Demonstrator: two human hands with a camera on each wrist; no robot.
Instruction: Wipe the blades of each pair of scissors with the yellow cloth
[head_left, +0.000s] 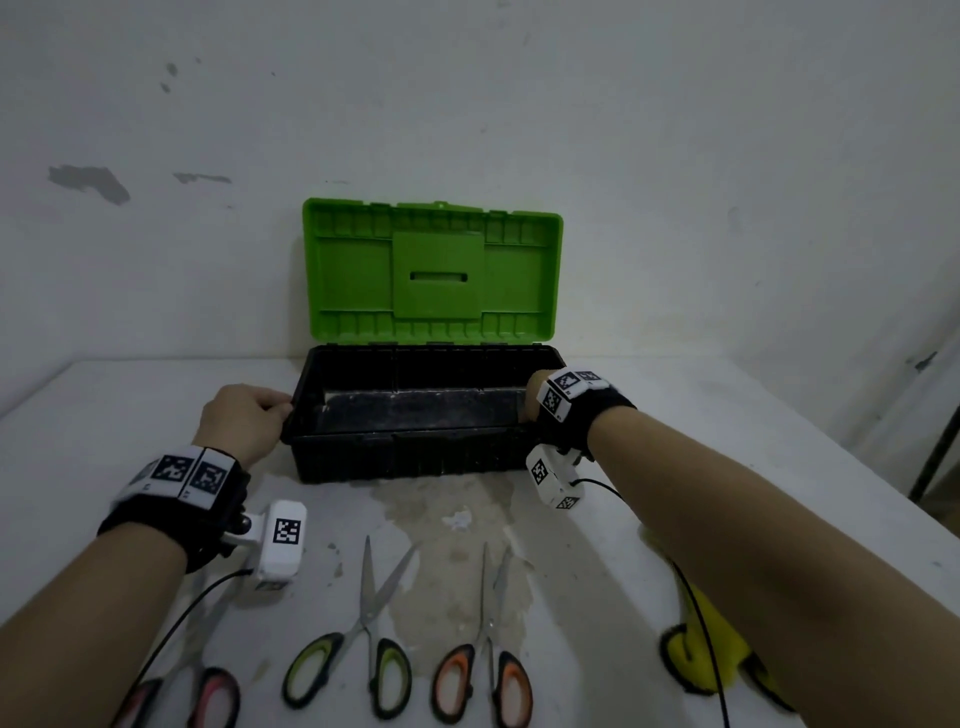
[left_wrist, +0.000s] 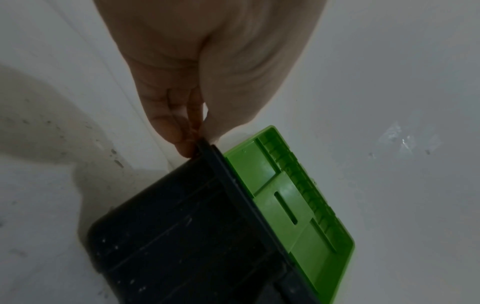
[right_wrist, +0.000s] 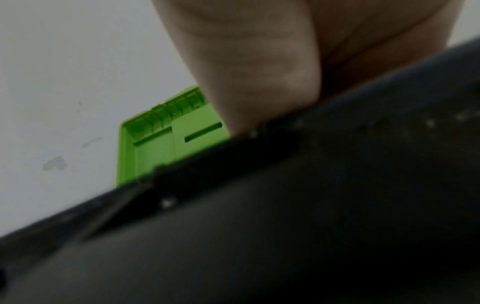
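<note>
So far no wiping shows: both hands, left hand (head_left: 241, 422) and right hand (head_left: 540, 397), grip the toolbox (head_left: 415, 457) ends. Three scissors (head_left: 366, 623) lie at lower centre, yellow cloth (head_left: 711, 654) lower right, untouched.

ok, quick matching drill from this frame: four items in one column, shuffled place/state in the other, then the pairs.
Items
1. toolbox lid
2. yellow cloth
3. left hand
4. orange-handled scissors

States
A. lying on the table, blades slightly apart
B. gripping the toolbox's left rim
C. standing open against the wall
D. partly hidden under the right forearm

Pairs: 1-C, 2-D, 3-B, 4-A
</note>
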